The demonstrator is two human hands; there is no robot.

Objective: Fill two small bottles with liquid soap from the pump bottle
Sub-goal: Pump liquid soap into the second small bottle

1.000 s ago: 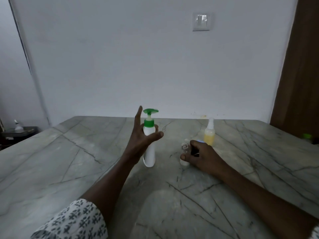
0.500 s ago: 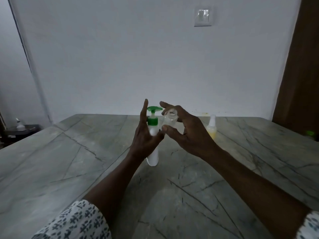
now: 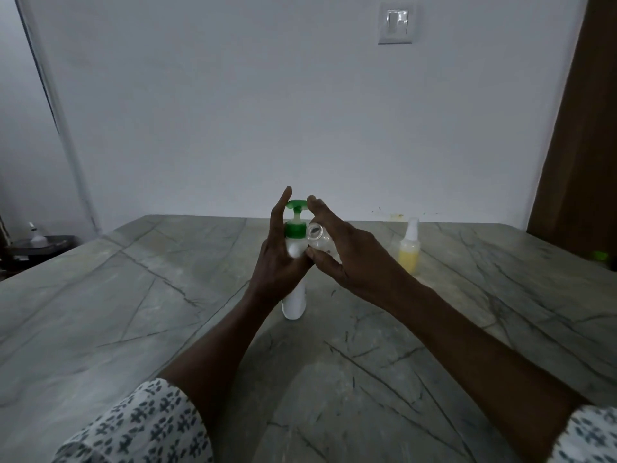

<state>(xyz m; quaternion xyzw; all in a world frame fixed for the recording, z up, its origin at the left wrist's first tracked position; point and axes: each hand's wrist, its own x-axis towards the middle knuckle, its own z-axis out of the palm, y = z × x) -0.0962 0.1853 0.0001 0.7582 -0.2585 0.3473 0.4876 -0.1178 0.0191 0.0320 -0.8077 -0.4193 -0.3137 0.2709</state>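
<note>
A white pump bottle [image 3: 294,304] with a green pump head [image 3: 296,204] stands at the middle of the grey marble table [image 3: 133,295]. My left hand [image 3: 275,265] is against its left side, fingers straight and pointing up, thumb reaching across the front. My right hand [image 3: 354,259] pinches a small clear bottle [image 3: 317,237] between thumb and fingers. It holds the bottle tilted, with the open mouth beside the pump's green collar and below the nozzle. My right index fingertip is at the pump head. A second small bottle [image 3: 410,250], yellow with a white spray top, stands on the table to the right.
The table's far edge meets a white wall with a light switch [image 3: 395,23]. A brown door [image 3: 581,128] stands at the right, with a small green object [image 3: 600,255] near it. A dark low stand [image 3: 36,245] sits off the table's left side.
My right hand lifted the clear bottle off the table and brought it up beside the pump's collar. My left hand stayed at the pump bottle and closed in slightly.
</note>
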